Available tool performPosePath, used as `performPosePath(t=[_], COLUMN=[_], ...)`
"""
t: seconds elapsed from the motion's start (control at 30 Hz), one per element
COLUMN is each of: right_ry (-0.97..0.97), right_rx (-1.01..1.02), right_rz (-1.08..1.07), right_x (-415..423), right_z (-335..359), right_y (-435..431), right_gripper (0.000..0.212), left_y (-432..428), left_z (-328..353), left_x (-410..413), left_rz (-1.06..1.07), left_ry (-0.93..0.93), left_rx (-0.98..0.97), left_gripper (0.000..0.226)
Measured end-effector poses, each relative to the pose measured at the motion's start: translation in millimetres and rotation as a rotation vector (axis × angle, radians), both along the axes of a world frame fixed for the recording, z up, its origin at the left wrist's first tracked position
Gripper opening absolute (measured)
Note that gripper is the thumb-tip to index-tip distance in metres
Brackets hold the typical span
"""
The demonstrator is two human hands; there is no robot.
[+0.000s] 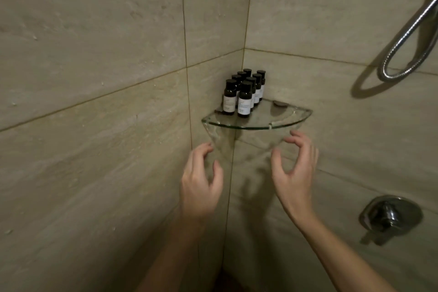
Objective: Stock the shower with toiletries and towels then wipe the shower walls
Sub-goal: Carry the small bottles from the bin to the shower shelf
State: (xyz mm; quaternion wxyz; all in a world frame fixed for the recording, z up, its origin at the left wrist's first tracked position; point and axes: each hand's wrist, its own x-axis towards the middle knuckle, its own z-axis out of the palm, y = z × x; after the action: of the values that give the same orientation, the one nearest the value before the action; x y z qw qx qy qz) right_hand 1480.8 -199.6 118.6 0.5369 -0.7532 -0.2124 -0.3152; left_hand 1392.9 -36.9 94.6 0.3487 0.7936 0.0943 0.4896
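We see a cluster of small dark bottles (244, 92) standing on the back left of a glass corner shelf (291, 121), our left hand (201, 185) and right hand (294, 173) hovering below it, fingers loosely curled and empty, with a shower hose (403, 38) and valve handle (390, 217) on the right wall.

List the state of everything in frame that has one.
glass shelf: mounted in the corner
bottles: upright, capped, grouped on shelf's left part
left hand: open, empty, below shelf
right hand: open, empty, below shelf
shower hose: hanging in a loop
valve handle: setting unclear
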Motion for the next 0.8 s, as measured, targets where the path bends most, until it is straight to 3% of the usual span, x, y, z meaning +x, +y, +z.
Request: performPosePath(t=[0.07,0.13,0.23,0.37,0.53,0.67,0.8], right_ry=[0.078,0.231,0.516,0.959,1.332,1.653,1.81], right_rx=[-0.04,-0.119,-0.331,-0.595,-0.622,-0.576,-0.565], right_rz=[0.003,0.03,0.051,0.042,0.015,-0.048,-0.131], right_x=[-4,-12,-27,-56,-126,-201,-276], right_z=[-33,-67,-127,-213,-292,-351,-371], right_y=[-12,-25,-48,-92,-160,-221,-258], right_gripper=[0.028,0.027,0.027,0.036,0.012,0.019,0.026], left_y=[2,6,10,-2,-7,-5,-1], left_z=[-40,-86,-160,-243,-309,-343,-373], left_x=[-7,-13,-25,-55,-121,-176,-209], left_rz=[-0.038,-0.125,-0.275,-0.393,-0.431,-0.32,-0.276], left_ry=[0.134,0.399,0.754,1.116,1.416,1.585,1.695], left_rx=[-0.014,-0.126,-0.363,-0.466,-0.453,-0.408,-0.479], left_gripper=[0.033,0.032,0.038,0.021,0.009,0.021,0.025])
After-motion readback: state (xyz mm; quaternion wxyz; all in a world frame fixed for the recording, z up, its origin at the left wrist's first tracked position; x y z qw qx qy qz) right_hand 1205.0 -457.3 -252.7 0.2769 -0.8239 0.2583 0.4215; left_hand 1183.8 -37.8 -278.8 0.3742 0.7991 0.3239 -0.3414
